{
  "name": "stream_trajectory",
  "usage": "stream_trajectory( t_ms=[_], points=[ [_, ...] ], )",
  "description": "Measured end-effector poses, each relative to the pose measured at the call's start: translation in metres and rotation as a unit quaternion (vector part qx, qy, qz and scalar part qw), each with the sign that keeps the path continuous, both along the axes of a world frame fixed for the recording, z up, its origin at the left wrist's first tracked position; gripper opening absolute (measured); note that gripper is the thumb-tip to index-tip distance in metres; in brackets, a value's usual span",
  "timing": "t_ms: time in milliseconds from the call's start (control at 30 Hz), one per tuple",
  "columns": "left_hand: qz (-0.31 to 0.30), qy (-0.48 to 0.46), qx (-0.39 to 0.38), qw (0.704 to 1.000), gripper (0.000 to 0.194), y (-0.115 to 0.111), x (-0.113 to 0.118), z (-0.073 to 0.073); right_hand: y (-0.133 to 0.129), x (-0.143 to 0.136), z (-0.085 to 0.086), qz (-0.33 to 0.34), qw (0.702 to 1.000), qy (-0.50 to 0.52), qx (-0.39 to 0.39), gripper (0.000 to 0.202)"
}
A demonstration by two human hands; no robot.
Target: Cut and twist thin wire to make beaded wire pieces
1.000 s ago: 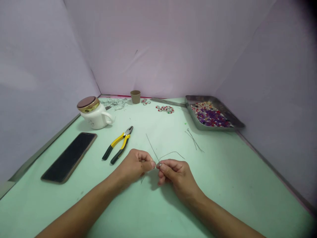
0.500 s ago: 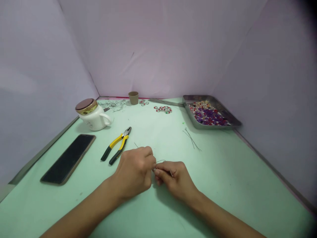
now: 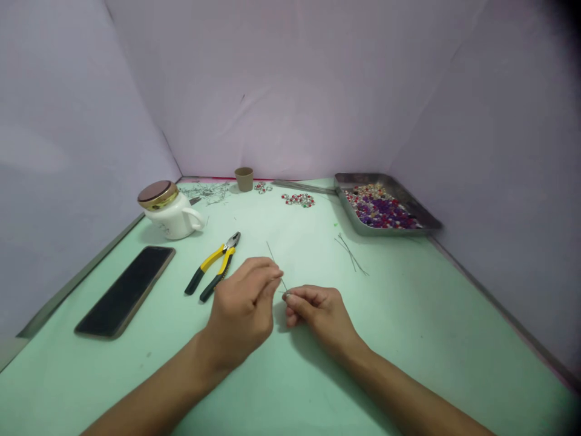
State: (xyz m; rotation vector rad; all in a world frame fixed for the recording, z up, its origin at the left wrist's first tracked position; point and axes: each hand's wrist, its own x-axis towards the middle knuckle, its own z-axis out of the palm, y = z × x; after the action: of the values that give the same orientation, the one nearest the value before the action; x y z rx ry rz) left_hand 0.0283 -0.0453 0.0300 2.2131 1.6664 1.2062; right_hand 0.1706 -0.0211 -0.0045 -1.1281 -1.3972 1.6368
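A thin wire (image 3: 284, 284) runs between my two hands at the middle of the table, its far end sticking up past the fingers. My left hand (image 3: 245, 303) pinches the wire between thumb and fingertips. Just to the right and a little lower, my right hand (image 3: 320, 312) is closed on the wire's near end; something small and pale shows at its fingertips, too small to make out. Yellow-and-black pliers (image 3: 213, 266) lie left of my left hand. Several loose wires (image 3: 351, 254) lie crossed beyond my right hand.
A phone (image 3: 124, 292) and a lidded white mug (image 3: 172, 218) are on the left. Toward the back are scattered wire pieces (image 3: 211, 192), a small brown cup (image 3: 244, 180), beaded rings (image 3: 298, 200) and long wires (image 3: 306, 187). A metal tray (image 3: 363, 230) of beads stands back right.
My left hand has drawn slightly up and away from my right fingertips, its fingers now pinching the wire. More wire shows between the hands. My right hand has shifted slightly upward.
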Motion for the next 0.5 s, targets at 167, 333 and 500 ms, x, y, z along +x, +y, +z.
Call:
stream_trajectory(
  t_ms=[167, 333, 500],
  points=[
    [0.023, -0.121, -0.313, 0.942, 0.017, -0.0014, -0.0017, 0.0028, -0.0002, 0.0007, 0.0006, 0.002, 1.000, -0.004, 0.012, 0.016],
    [-0.019, -0.188, -0.385, 0.903, 0.014, 0.0021, -0.0050, 0.0031, -0.0023, 0.0002, 0.0022, 0.029, 0.999, -0.009, 0.022, 0.016],
    [-0.046, -0.287, -0.427, 0.856, 0.009, 0.0050, -0.0072, 0.0019, -0.0032, -0.0003, 0.0036, 0.042, 0.999, -0.005, 0.011, 0.015]
  ],
)
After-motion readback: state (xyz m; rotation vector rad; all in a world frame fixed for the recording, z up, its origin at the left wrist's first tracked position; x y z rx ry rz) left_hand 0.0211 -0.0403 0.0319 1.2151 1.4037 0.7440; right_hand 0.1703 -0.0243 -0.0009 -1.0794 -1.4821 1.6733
